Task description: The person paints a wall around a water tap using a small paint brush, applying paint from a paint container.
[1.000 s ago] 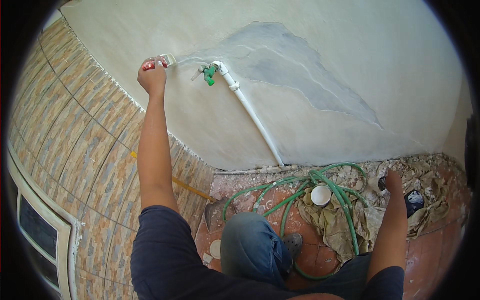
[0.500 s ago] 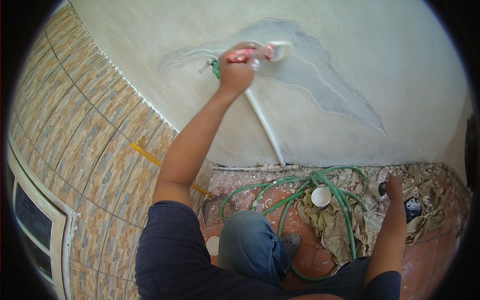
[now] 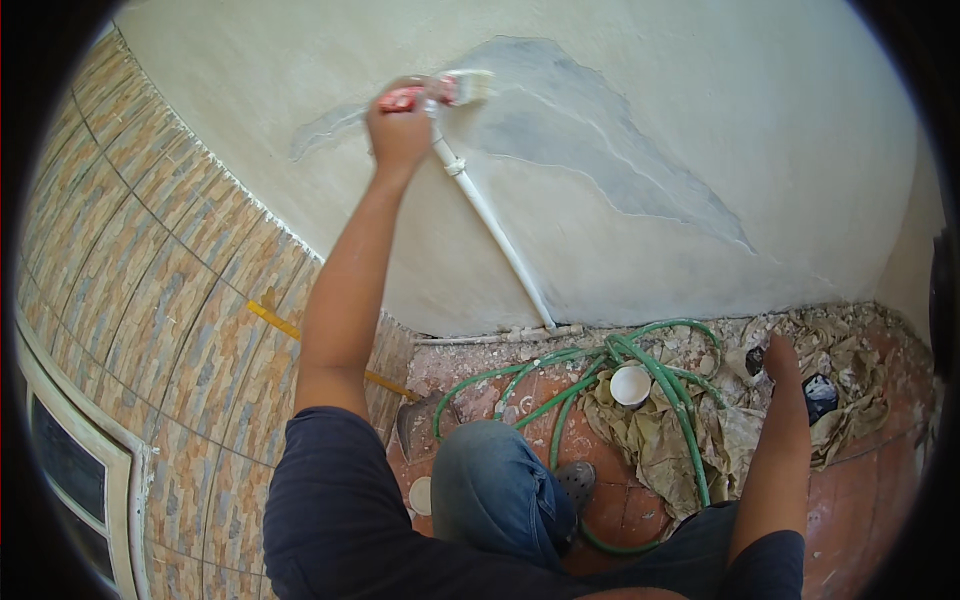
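Note:
My left hand (image 3: pixel 399 130) is closed around the red handle of a paintbrush (image 3: pixel 469 87). Its pale, wide bristles point right, at a grey patch (image 3: pixel 560 120) on the cream wall (image 3: pixel 400 260). Below that hand a white pipe (image 3: pixel 497 226) slants down the wall to the floor. Low on the right side, my right hand (image 3: pixel 783 357) hangs over a crumpled, paint-spotted sheet (image 3: pixel 730 440). A small dark object (image 3: pixel 755 360) shows right beside it. The fingers of this hand are hidden, and I cannot tell if it touches that object.
A green hose (image 3: pixel 672 390) loops over the floor, partly across the sheet. Near it stands a white tub (image 3: pixel 630 385). A dark container (image 3: pixel 821 396) sits farther right. A spade-like tool with a yellow handle (image 3: pixel 273 319) leans by the stone-clad wall (image 3: pixel 190 300); a pale round lid (image 3: pixel 421 495) lies near my knee.
My left hand has swept the paintbrush left along the wall and slightly up. The view has shifted a little. My right hand keeps its place over the sheet.

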Demonstrator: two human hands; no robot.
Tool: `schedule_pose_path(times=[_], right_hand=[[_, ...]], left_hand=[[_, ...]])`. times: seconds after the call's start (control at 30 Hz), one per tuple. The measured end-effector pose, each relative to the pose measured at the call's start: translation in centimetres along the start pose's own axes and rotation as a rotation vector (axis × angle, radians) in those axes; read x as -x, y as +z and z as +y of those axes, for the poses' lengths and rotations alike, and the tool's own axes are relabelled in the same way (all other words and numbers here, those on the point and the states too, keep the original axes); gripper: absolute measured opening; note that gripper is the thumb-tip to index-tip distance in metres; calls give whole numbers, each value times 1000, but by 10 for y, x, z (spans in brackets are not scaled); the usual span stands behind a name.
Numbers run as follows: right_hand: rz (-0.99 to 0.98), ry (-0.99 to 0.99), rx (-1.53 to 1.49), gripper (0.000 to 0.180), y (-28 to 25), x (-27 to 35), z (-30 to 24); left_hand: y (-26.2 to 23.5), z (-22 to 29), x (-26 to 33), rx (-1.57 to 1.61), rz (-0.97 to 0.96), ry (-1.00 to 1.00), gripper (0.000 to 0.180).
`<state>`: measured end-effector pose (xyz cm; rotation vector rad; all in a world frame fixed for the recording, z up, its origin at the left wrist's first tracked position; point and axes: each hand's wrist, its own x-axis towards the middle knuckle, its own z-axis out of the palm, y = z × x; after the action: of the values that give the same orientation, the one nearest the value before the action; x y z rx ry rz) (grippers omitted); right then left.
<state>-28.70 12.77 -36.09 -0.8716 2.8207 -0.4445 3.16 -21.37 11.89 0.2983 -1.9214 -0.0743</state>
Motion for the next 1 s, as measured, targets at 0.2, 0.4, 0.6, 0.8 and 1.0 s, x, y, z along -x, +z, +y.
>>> schedule_pose_path(times=[0.2,0.4,0.6,0.8,1.0], right_hand=[[-66,-43,-2,23,0,-4,-7],[-49,-43,-6,26,-4,-4,-19],[-49,-71,-6,30,-15,-1,-12],[21,-61,49,19,-19,3,-5],[-49,-86,65,25,-22,2,-12]], left_hand=[[-45,22,-18,-320,373,254,9],[18,23,34,-374,-13,499,12],[111,52,122,83,-339,445,11],[135,56,127,213,-645,336,14],[92,34,46,200,-261,219,11]])
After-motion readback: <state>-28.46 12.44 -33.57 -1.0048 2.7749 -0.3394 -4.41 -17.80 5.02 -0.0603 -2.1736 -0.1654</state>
